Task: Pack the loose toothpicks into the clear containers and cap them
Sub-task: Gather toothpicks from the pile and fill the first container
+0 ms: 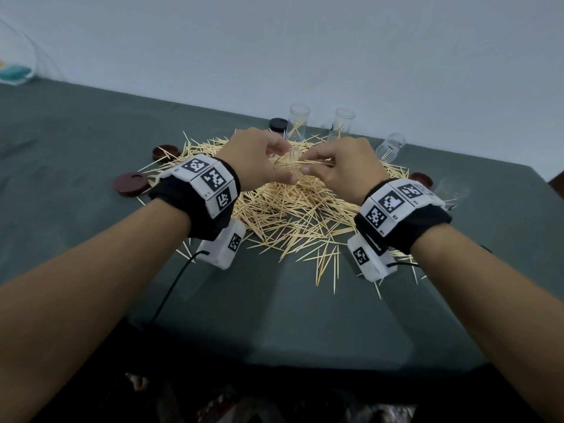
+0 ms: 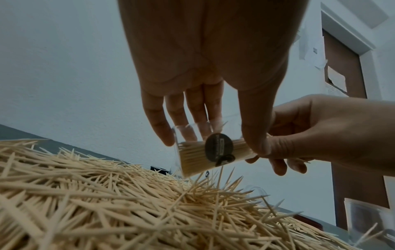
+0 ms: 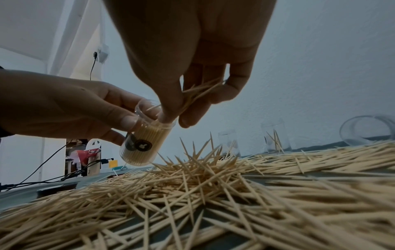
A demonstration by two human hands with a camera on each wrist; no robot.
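My left hand grips a clear container above the heap, tilted with its open mouth toward my right hand. It is packed with toothpicks and has a dark round label. My right hand pinches a small bunch of toothpicks at the container's mouth, and some tips reach inside the rim. A large heap of loose toothpicks covers the green tablecloth beneath both hands.
Three clear containers stand behind the heap, each with a few toothpicks. Another lies on its side at the right. A black cap and brown caps sit around the heap. The wall is close behind.
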